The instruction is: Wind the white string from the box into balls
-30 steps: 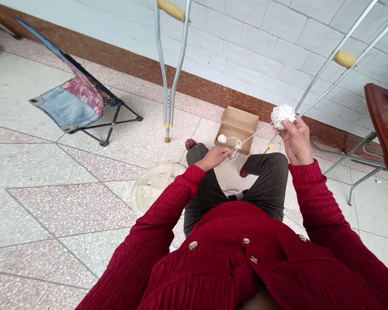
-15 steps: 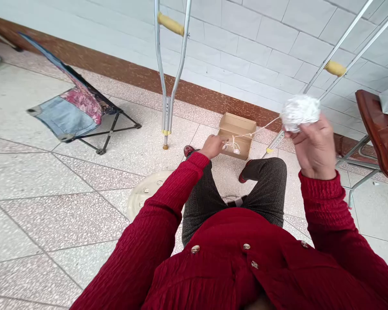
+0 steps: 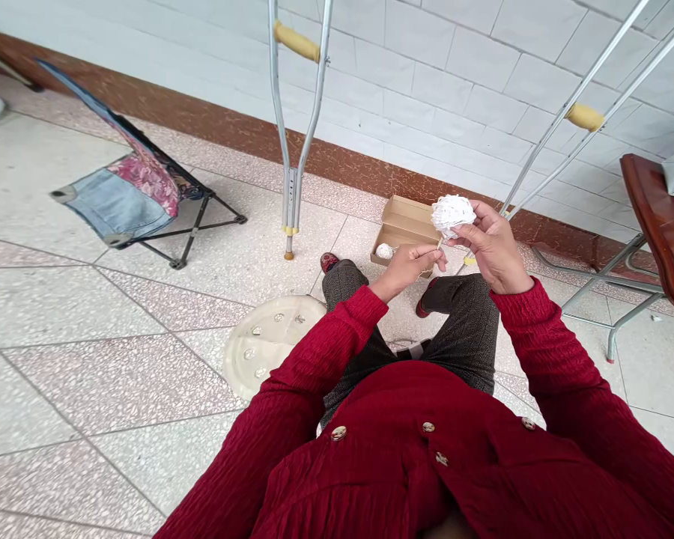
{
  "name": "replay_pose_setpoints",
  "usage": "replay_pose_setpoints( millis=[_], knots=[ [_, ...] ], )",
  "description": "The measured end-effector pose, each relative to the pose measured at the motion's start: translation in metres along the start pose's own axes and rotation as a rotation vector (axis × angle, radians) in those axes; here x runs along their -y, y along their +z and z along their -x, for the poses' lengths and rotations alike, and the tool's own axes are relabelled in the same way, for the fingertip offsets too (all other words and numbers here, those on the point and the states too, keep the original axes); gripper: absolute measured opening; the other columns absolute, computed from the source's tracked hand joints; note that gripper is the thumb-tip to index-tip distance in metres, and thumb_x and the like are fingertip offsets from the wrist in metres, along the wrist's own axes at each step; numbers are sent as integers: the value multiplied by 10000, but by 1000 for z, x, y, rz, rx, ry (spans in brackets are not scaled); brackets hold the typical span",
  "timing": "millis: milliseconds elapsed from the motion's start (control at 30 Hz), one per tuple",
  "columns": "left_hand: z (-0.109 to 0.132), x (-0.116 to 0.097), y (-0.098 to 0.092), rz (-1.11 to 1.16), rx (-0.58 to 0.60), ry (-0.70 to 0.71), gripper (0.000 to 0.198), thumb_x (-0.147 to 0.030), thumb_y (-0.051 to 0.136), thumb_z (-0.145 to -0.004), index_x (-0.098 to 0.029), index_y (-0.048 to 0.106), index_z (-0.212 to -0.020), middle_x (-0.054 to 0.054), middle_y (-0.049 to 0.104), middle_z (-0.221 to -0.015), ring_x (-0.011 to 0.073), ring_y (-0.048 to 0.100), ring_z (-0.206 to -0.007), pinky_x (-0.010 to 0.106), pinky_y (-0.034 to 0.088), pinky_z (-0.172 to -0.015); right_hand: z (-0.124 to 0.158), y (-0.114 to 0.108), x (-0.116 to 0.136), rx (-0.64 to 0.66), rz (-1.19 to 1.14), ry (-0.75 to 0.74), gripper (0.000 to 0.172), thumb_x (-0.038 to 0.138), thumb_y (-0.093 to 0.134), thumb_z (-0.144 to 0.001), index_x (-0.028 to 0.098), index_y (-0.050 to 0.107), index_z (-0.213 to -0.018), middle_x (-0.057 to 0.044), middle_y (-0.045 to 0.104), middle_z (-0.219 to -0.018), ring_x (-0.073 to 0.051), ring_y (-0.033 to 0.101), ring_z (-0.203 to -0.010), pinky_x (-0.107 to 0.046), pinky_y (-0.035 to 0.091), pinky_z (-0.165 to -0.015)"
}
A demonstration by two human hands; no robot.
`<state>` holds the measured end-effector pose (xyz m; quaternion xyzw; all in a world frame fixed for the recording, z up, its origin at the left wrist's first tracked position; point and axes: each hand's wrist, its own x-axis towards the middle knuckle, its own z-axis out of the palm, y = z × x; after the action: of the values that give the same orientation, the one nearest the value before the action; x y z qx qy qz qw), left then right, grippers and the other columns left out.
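A large ball of white cord (image 3: 452, 215) is held up by my right hand (image 3: 493, 243), whose fingers grip its right and lower side. Just below and left of it, my left hand (image 3: 413, 268) pinches the strand of cord that runs from the ball. Behind my left hand, an open cardboard box (image 3: 407, 218) lies on the floor by the wall. A smaller white ball of cord (image 3: 384, 251) sits inside at its left end. The rest of the box's inside is partly hidden by my hand.
Two metal crutches, a left one (image 3: 292, 187) and a right one (image 3: 539, 157), lean on the wall. A folding chair (image 3: 117, 198) stands left, a round plastic stool (image 3: 269, 340) beside my leg, and a brown wooden table (image 3: 660, 239) at right.
My right hand has brought the large ball left and down, close to my left hand. My left hand has moved right from the box's left side. The cord between them is much shorter.
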<state>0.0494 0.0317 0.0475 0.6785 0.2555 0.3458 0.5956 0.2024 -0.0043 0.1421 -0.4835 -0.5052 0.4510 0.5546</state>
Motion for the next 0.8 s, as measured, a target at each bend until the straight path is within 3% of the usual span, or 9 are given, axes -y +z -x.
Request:
replay_pose_setpoints(
  millis=[200,300,400,533,633,700,800],
  knots=[
    [27,-1,-12,-19,208,-52,400,-433,529,-965,-170,688,-708,45,713,-713,182,673,-800,322,501,-840,-28,-35,-55,-163,345,-129,355,226,794,-678,243,662,-1007,-23,661,-992,-187,584,-842,-357,525,-795],
    [29,-10,-25,-239,176,-60,355,-357,521,-951,-176,688,-695,26,694,-709,169,633,-723,307,471,-755,-26,-38,-86,-14,601,-94,370,192,787,-653,217,689,-1008,-44,668,-988,-208,575,-840,-392,499,-824],
    [23,-13,-41,-527,127,-22,295,-294,560,-904,-184,684,-660,18,661,-685,177,596,-699,327,460,-783,-12,-29,-107,183,696,-28,382,153,778,-629,213,722,-1002,-50,672,-972,-219,579,-839,-397,488,-818],
    [13,-1,-56,-713,63,101,258,-220,542,-899,-198,678,-681,12,680,-725,188,611,-786,389,390,-1048,8,-18,-114,294,430,85,419,173,816,-587,224,731,-995,-26,675,-938,-195,589,-810,-357,502,-767],
    [11,14,-58,-733,11,144,277,-235,505,-938,-194,684,-730,15,701,-775,174,606,-783,404,320,-1127,19,-13,-106,374,138,194,449,239,874,-586,229,722,-1009,-9,706,-940,-178,628,-836,-343,521,-803],
    [13,24,-56,-703,-25,124,289,-269,492,-957,-189,697,-770,28,709,-800,180,606,-794,386,362,-1077,25,-10,-97,374,-12,248,474,254,899,-583,233,721,-1022,-8,730,-972,-173,656,-883,-335,533,-847],
    [17,35,-50,-622,-55,43,309,-292,483,-958,-180,704,-774,44,699,-795,197,604,-800,338,440,-878,30,-5,-83,265,-181,285,500,270,912,-579,243,718,-1039,-14,743,-1041,-176,675,-915,-323,573,-819]
  ],
)
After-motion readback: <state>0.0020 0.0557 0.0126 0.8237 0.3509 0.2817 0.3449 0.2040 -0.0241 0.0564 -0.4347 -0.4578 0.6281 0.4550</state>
